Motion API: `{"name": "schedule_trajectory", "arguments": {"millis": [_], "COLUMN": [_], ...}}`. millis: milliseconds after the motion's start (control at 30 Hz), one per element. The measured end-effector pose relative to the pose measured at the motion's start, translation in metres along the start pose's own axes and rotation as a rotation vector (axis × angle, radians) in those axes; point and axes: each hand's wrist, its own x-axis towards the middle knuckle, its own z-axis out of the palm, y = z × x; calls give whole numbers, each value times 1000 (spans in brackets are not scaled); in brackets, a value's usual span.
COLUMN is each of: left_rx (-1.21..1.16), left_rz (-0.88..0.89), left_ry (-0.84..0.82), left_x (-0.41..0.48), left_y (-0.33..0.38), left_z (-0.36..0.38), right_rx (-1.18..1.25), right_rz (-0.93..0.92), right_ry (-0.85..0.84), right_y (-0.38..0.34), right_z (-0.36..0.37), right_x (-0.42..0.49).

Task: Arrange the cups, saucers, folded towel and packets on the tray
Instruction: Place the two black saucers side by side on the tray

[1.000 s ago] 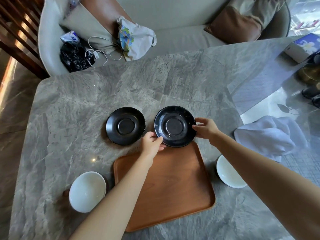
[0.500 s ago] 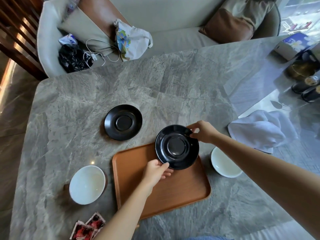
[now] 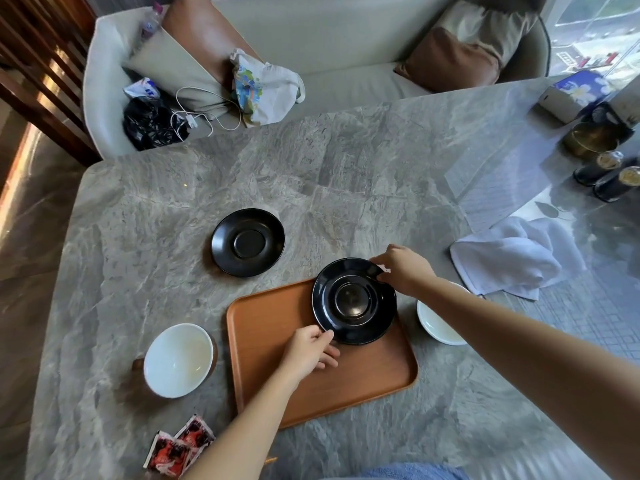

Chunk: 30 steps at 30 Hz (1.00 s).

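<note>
Both hands carry one saucer (image 3: 354, 300) between them. The left hand (image 3: 311, 349) pinches its near rim with thumb and fingertips, and the right hand (image 3: 403, 270) pinches the far right rim. The saucer is over the far right corner of the tray (image 3: 277, 386), and its far edge reaches past the tray's rim. I cannot tell whether its base already rests on the wood or hangs just above it.

The step in hand looks like setting this first saucer down. To do it well, draw it a little toward the body so the whole base lands inside the raised rim. An edge left on the rim would let it rock. Keep it level and let both sides come down together. Then slide the fingers out sideways rather than lifting them, so it does not shift on the smooth wood.

Keeping it tight in that corner matters, because much has to share the tray. The second saucer (image 3: 248, 242) sits on the table (image 3: 346, 174) beyond the tray's far left corner. One cup (image 3: 178, 360) stands to the left of the tray and the other cup (image 3: 437, 329) just beside its right edge, partly under the right forearm. That arm should lift clear of it when it pulls away. The towel (image 3: 509, 259) lies in a loose heap to the right and looks as if it needs folding. The packets (image 3: 180, 445) lie at the near left.
</note>
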Motion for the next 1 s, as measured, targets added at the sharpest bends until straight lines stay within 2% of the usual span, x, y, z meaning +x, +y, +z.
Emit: {"name": "schedule_trajectory", "arguments": {"millis": [700,833,933,1000], "left_rx": [23,191,247,122], "left_rz": [-113,-131,-30,79], "left_ry": [-56,-136,-37,164], "left_x": [11,14,18,20], "left_y": [5,17,28,35], "left_z": [-3,-25,-63,-92], "right_rx": [86,108,238,268], "right_rz": [65,125,159,84], "right_ry": [-49,-94,15,180], "right_y": [2,0,-8,-20], "right_z": [-2,-4,-7,-8], "right_x": [15,20,26,31]}}
